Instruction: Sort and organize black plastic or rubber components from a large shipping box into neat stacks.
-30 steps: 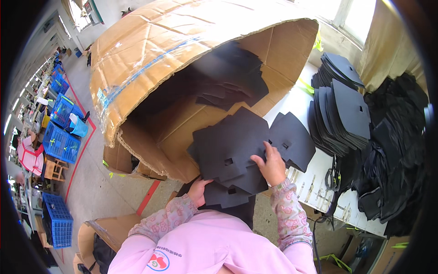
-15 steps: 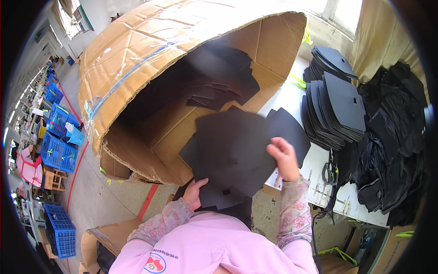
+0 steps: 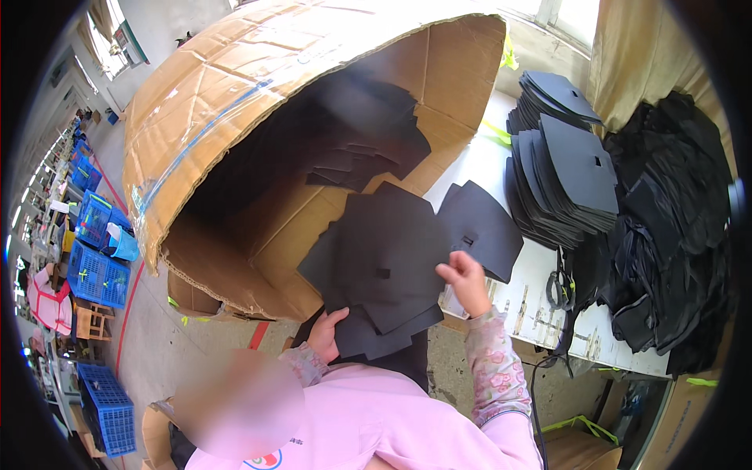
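Several thin black panels are fanned over my lap, against the mouth of the cardboard box. The top black panel has a small rectangular slot. My left hand is closed on the lower left edge of these panels, thumb on top and fingers hidden underneath. At the top panel's right edge, my right hand is closed in a pinch. Just beyond that hand, another slotted black panel overlaps the white table's edge.
The large cardboard box lies tipped open, with loose black panels inside. On the white table at right stand stacked black panels, black-handled scissors and a heap of black fabric. Blue crates line the far left.
The top panel, raised and blurred before, now lies lower and flatter over the others. My right hand has come slightly down and left with its edge. The left hand stays on the panels.
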The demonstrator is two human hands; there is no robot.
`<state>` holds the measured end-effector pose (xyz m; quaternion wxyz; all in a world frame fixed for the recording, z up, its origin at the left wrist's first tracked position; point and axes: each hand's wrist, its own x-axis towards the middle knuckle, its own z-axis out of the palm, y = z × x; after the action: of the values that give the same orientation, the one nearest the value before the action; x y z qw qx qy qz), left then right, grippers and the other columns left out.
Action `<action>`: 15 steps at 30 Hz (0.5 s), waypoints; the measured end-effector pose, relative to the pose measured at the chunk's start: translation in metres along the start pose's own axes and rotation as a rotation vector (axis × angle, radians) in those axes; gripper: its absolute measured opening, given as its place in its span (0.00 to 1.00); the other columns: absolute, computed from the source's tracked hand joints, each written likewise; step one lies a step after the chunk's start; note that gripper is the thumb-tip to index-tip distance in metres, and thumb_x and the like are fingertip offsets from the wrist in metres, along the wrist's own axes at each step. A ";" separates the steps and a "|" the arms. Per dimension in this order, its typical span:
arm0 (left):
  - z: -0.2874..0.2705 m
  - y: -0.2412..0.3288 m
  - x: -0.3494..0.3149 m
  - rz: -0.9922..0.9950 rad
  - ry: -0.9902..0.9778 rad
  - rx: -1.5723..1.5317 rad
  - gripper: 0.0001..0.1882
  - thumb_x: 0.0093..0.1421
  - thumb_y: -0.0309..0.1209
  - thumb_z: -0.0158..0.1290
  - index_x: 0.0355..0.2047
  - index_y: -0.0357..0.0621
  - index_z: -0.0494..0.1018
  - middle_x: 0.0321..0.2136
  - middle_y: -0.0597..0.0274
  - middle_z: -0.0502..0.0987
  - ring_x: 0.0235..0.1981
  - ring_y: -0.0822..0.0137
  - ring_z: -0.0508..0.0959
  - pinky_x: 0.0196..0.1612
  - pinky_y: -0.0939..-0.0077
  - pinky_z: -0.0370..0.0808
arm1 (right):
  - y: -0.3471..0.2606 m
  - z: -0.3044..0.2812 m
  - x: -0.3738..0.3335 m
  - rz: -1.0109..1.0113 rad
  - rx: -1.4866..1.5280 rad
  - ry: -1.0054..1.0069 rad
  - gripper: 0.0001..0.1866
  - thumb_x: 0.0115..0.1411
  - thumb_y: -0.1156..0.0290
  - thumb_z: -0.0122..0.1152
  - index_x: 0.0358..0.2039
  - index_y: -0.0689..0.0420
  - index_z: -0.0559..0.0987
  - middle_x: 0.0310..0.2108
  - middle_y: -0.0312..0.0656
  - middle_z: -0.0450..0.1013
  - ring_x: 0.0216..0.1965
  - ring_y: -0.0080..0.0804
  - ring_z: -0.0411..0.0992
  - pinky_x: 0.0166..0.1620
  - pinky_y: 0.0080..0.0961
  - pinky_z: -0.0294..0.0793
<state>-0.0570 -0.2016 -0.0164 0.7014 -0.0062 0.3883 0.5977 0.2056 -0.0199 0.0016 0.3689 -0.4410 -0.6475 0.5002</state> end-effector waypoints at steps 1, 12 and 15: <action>-0.002 0.001 -0.001 -0.005 0.004 -0.002 0.21 0.61 0.25 0.49 0.55 0.40 0.64 0.51 0.52 0.72 0.51 0.54 0.75 0.55 0.56 0.73 | -0.017 -0.005 0.001 0.000 0.003 -0.005 0.09 0.55 0.74 0.65 0.33 0.52 0.73 0.21 0.25 0.65 0.23 0.11 0.63 0.24 0.12 0.63; -0.002 0.000 0.000 0.013 0.014 0.001 0.21 0.60 0.25 0.50 0.55 0.39 0.64 0.50 0.52 0.73 0.49 0.54 0.76 0.54 0.55 0.74 | 0.036 -0.106 0.003 0.384 0.491 0.451 0.08 0.62 0.68 0.59 0.38 0.57 0.73 0.31 0.30 0.72 0.31 0.20 0.72 0.36 0.34 0.78; -0.005 0.000 0.000 0.019 0.037 0.008 0.21 0.60 0.25 0.50 0.55 0.39 0.64 0.49 0.51 0.73 0.49 0.54 0.76 0.54 0.55 0.74 | 0.032 -0.099 0.003 0.344 0.566 0.547 0.13 0.61 0.64 0.60 0.40 0.59 0.73 0.30 0.34 0.74 0.30 0.28 0.74 0.34 0.32 0.77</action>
<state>-0.0601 -0.2041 -0.0194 0.6882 -0.0108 0.4037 0.6027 0.3019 0.0186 -0.0071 0.5446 -0.5406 -0.2800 0.5769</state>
